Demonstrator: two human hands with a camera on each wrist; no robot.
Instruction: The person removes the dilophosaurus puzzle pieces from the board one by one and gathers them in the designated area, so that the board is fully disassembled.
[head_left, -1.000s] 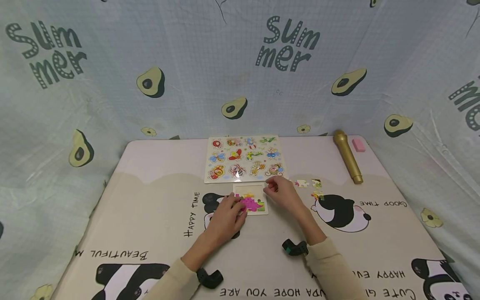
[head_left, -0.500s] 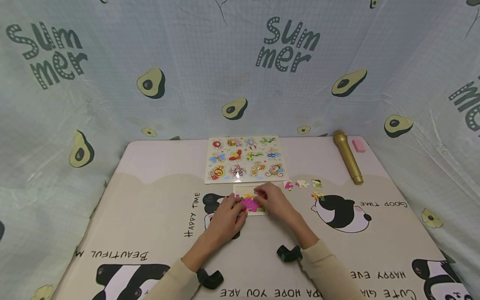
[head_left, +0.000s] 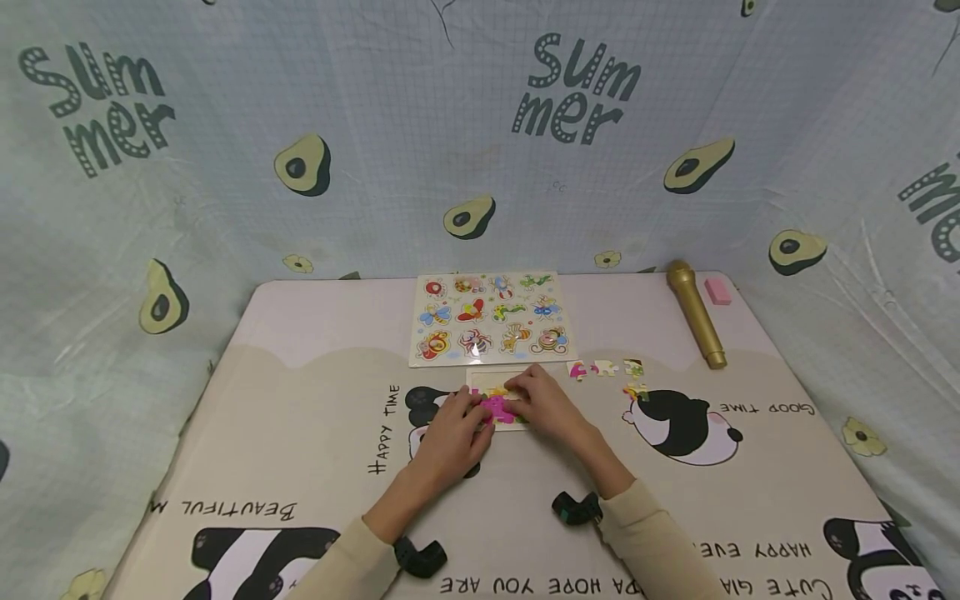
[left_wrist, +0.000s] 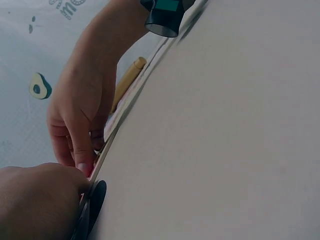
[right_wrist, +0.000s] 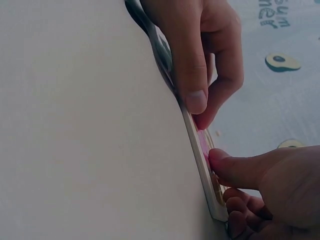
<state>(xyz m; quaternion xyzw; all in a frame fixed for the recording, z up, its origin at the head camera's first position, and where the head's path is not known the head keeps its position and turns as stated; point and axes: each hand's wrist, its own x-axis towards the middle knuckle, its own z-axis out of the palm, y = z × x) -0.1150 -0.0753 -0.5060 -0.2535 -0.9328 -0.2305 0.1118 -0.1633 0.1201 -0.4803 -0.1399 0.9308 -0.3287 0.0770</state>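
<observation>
A small framed jigsaw tray (head_left: 480,377) lies on the table, partly filled with pink, yellow and green pieces that form a pink dinosaur (head_left: 497,407). My left hand (head_left: 450,437) grips the tray's left side; in the right wrist view its thumb (right_wrist: 196,101) is against the near edge. Bent over the tray's right part, my right hand (head_left: 551,406) pinches at a jigsaw piece with thumb and fingers. That piece is mostly hidden beneath the hand. Its thumb (right_wrist: 218,155) touches the pink area in the right wrist view.
Several loose pieces lie right of the tray, among them a pink one (head_left: 576,370) and a white one (head_left: 603,367). A board with insect pictures (head_left: 489,321) lies behind the tray. Farther right are a gold microphone-shaped object (head_left: 697,315) and a pink block (head_left: 717,291).
My right hand has moved left and slightly down from the tray's upper right corner onto its right part, uncovering the loose pink piece. The left hand stays put.
</observation>
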